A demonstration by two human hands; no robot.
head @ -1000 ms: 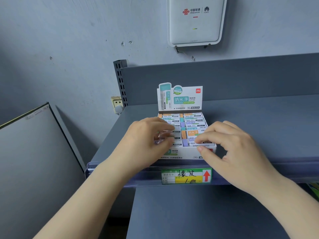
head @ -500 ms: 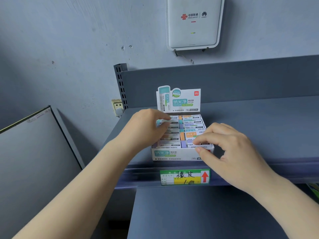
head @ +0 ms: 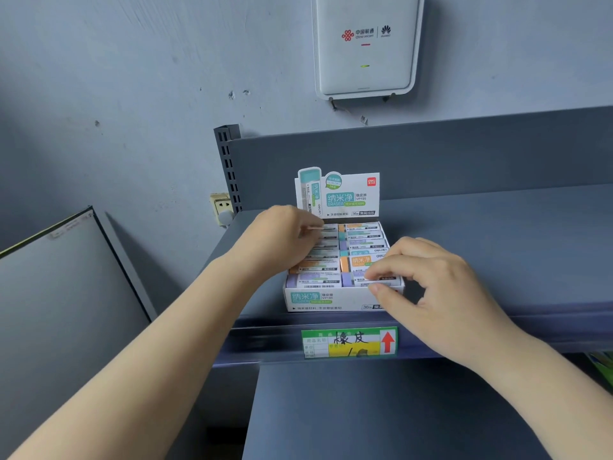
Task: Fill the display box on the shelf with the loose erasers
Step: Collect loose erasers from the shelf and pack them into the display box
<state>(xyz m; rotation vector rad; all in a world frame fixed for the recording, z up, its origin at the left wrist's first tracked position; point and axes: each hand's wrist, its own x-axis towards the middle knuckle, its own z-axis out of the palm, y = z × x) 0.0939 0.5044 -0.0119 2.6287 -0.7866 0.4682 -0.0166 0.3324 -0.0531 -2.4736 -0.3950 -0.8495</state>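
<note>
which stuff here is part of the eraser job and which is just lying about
Job: display box, erasers, left hand, right hand, shelf.
Just there: price tag, router, wall socket, grey board.

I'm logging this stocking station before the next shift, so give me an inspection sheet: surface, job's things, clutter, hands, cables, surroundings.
Surface: grey metal shelf, price label on its front rail.
Job's things: display box near the shelf's front edge, header card upright; erasers in two columns, looking nearly full.
Clutter: nothing seen.
Hands: left hand reaches over the left column's back, fingertips on an eraser; right hand pinches the front right eraser at the box's front corner.
Cables: short leads under the wall router.
Surroundings: wall socket, grey panel at left.
</note>
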